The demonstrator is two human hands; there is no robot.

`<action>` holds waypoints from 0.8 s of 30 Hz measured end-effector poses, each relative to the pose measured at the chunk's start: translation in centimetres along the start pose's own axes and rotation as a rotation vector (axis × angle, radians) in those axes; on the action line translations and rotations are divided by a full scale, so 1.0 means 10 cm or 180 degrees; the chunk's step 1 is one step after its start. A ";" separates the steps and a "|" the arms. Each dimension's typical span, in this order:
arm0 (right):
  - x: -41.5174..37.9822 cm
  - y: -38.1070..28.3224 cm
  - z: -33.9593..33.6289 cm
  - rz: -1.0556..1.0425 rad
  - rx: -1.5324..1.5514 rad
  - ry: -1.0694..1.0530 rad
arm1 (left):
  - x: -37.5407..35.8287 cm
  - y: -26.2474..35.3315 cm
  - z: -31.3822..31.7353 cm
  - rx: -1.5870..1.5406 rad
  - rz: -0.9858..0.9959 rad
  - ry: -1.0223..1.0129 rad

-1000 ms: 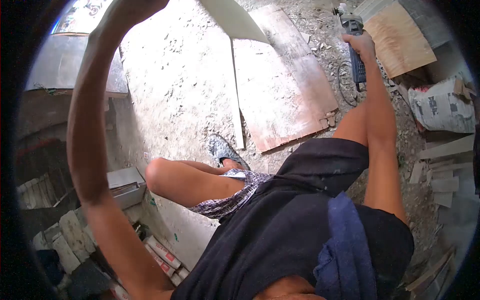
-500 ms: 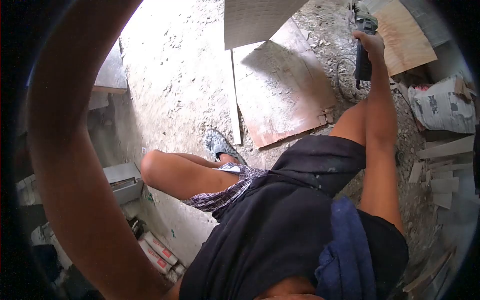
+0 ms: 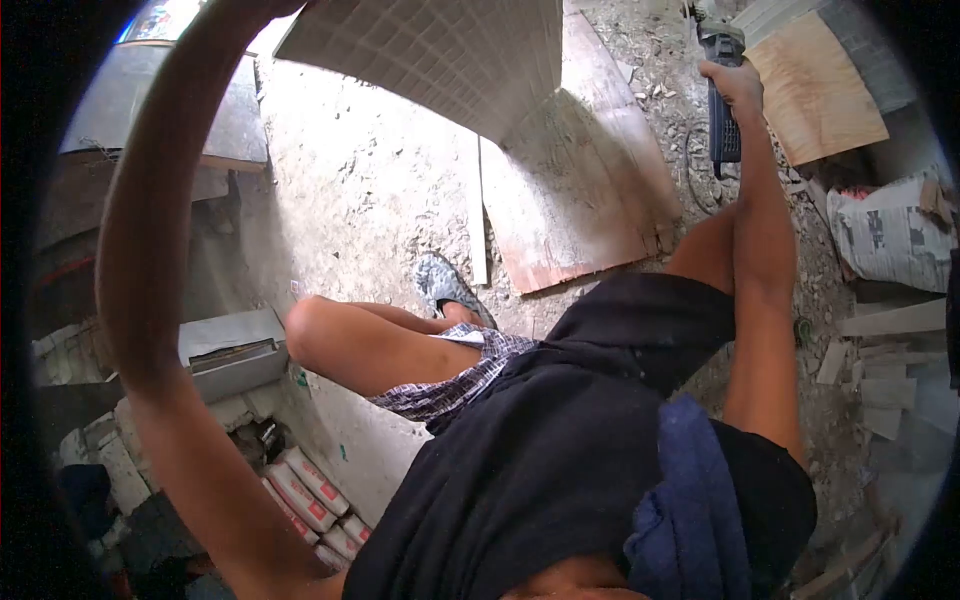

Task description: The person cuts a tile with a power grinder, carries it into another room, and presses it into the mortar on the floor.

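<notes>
My feed shows a rough, dusty floor (image 3: 360,200), brightly lit in the middle and littered with small rubble. I can see a broad pinkish board (image 3: 555,240) lying flat on it under pale dust, its far part hidden from me. Just beside its left edge I make out a narrow pale strip (image 3: 481,225); a mottled grey shoe (image 3: 437,277) rests nearby. Right of the board, a dark cord (image 3: 687,165) curves over the grit. Farther right I see pale offcuts (image 3: 887,392) lying in a loose pile.
</notes>
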State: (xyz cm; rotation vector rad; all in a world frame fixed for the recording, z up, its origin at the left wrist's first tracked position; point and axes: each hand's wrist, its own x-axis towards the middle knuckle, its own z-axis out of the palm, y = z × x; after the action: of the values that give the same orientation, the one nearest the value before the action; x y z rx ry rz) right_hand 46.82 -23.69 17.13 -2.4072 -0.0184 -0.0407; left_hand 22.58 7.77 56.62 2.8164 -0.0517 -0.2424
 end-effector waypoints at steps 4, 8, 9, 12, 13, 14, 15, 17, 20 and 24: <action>-0.22 -0.38 -0.07 -0.0239 0.0099 -0.0059 | -0.20 -0.09 -0.13 0.0233 -0.0956 0.0201; -0.43 -0.82 -0.16 -0.0265 0.0137 -0.0463 | -0.48 -1.11 -0.19 0.0259 -0.0960 0.0043; -0.36 -0.72 -0.03 -0.0319 0.0163 -0.0517 | -0.62 -1.31 -0.22 0.0251 -0.1049 0.0177; -0.61 -1.15 -0.20 -0.0531 0.0408 -0.0773 | -1.17 -1.52 -0.13 -0.0298 -0.0752 0.0736; -0.72 -1.32 -0.25 -0.0672 0.0634 -0.0695 | -1.22 -1.58 -0.13 -0.0526 -0.0682 0.0943; -0.75 -1.46 -0.26 -0.0814 0.0838 -0.0649 | -1.20 -1.59 -0.07 -0.0555 -0.0739 0.1021; -0.76 -1.59 -0.20 -0.0919 0.0818 -0.0643 | -1.14 -1.58 0.03 -0.0333 -0.0892 0.1335; -0.80 -1.87 -0.17 -0.1200 0.0937 -0.0787 | -1.19 -1.71 0.12 -0.0100 -0.1151 0.1691; -0.97 -2.41 -0.21 -0.1719 0.1093 -0.0902 | -1.41 -2.01 0.29 -0.0514 -0.1027 0.2082; -1.36 -3.25 -0.42 -0.2257 0.0674 -0.0935 | -1.88 -2.11 0.48 -0.0738 -0.0868 0.2420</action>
State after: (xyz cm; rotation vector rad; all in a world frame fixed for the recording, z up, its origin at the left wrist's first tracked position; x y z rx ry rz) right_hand 32.29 -2.39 41.52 -2.0626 -0.9566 -0.0103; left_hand 3.41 27.54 48.55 2.4906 0.4930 0.7167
